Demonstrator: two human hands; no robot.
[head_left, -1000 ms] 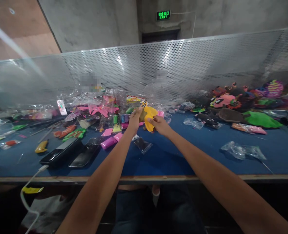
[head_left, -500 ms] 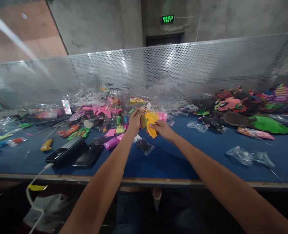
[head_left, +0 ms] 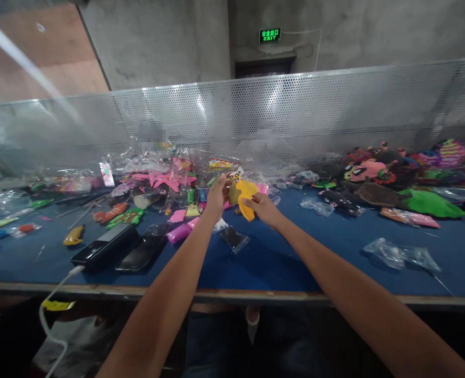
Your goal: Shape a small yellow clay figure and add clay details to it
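Note:
Above the middle of the blue table, a yellow figure (head_left: 247,193) with a dark-marked face hangs between my hands. My left hand (head_left: 218,195) is closed on its upper left side, near the face and a small white piece. My right hand (head_left: 264,208) pinches its lower right side. Below them lies a black packet (head_left: 234,239) in clear wrap. Pink packets (head_left: 179,232) are on the table just left of my left forearm.
A black device (head_left: 105,245) with a white cable and a phone (head_left: 143,249) lie at the left. Clear plastic bags (head_left: 401,254) and a green-brown soft toy (head_left: 431,202) are at the right. Behind stands a perforated metal screen (head_left: 201,118).
The yellow figure has turned slightly, so its face and the white piece show more clearly between my hands. Both hands keep their hold in nearly the same place.

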